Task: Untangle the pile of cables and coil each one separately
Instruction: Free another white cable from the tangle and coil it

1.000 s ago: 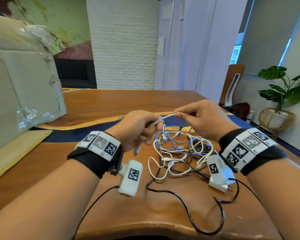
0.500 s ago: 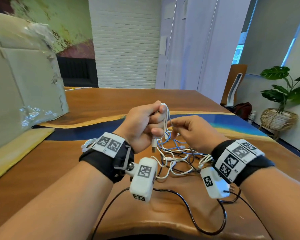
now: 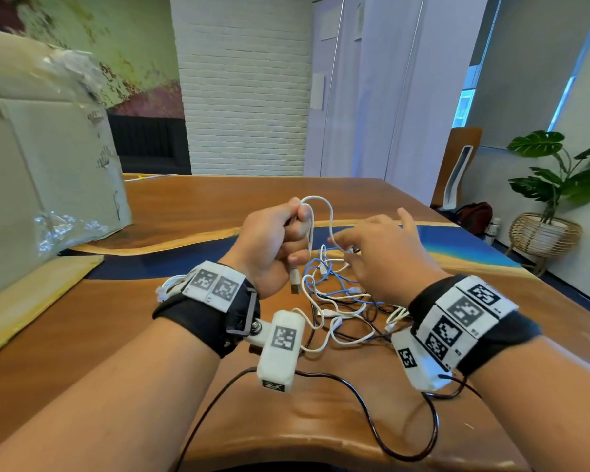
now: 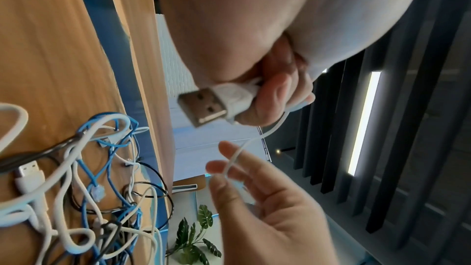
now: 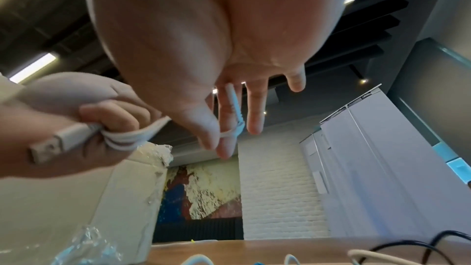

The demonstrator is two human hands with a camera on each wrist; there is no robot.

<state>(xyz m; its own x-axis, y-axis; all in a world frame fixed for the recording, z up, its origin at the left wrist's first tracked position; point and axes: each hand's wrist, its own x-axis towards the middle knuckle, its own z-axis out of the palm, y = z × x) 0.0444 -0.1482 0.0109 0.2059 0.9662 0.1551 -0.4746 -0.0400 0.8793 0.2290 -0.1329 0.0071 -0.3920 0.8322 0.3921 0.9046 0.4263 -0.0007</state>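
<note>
Currently left hand [image 3: 269, 240] grips the white cable [image 3: 329, 212] in loops at frame centre, right hand [image 3: 382, 253] lightly pinches its run above the pile [image 3: 338, 301] just below; risk: a hard pull snags, tightening the tangle.

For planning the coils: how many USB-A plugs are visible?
2. One plug is gripped by the left hand; a second plug lies in the cable pile. More may be hidden.

The curled left hand [image 3: 269, 243] hides from us the turns of the thin white USB cable [image 3: 315, 198] gathered inside it. Its metal plug [image 4: 203, 108] is blurred in the left wrist view. The right hand [image 3: 385, 257] covers part of the tangled pile of white, blue and black cables [image 3: 334, 301]; we cannot trace single strands there.
</note>
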